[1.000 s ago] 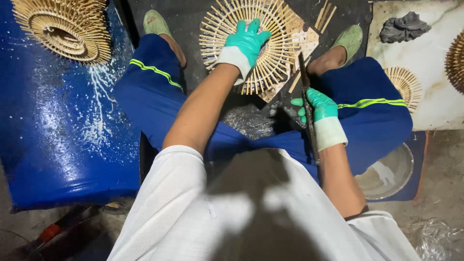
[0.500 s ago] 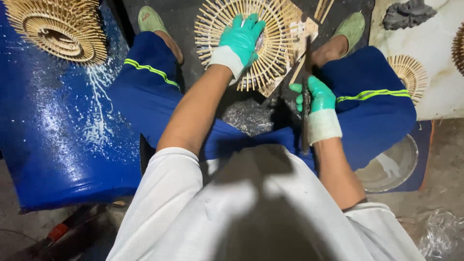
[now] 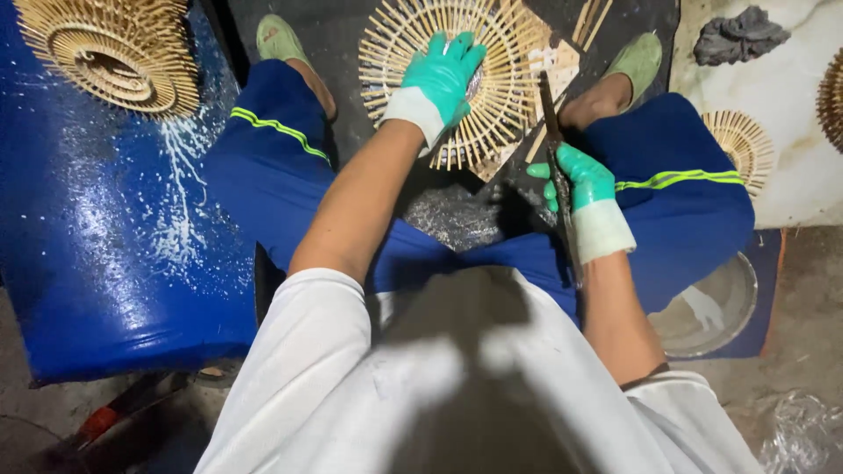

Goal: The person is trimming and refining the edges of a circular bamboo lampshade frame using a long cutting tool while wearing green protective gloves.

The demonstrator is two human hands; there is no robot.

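Observation:
My left hand (image 3: pixel 443 75), in a green glove, presses flat on the middle of a round woven bamboo-stick disc (image 3: pixel 514 88) that lies on a dark mat between my feet. My right hand (image 3: pixel 580 184), also gloved green, grips a long dark blade (image 3: pixel 551 118) whose tip points up toward the disc's right edge. A small wooden block (image 3: pixel 562 66) sits under that edge of the disc. My blue trouser legs frame the work on both sides.
A finished bamboo disc (image 3: pixel 114 53) rests on a blue paint-spattered sheet (image 3: pixel 97 263) at the left. Another disc (image 3: pixel 742 145) lies by my right knee, a grey rag (image 3: pixel 738 35) on a white slab beyond. A metal bowl (image 3: pixel 711 307) sits at lower right.
My right hand has shifted the blade slightly up and left toward the disc's edge. My left hand stays pressed on the disc.

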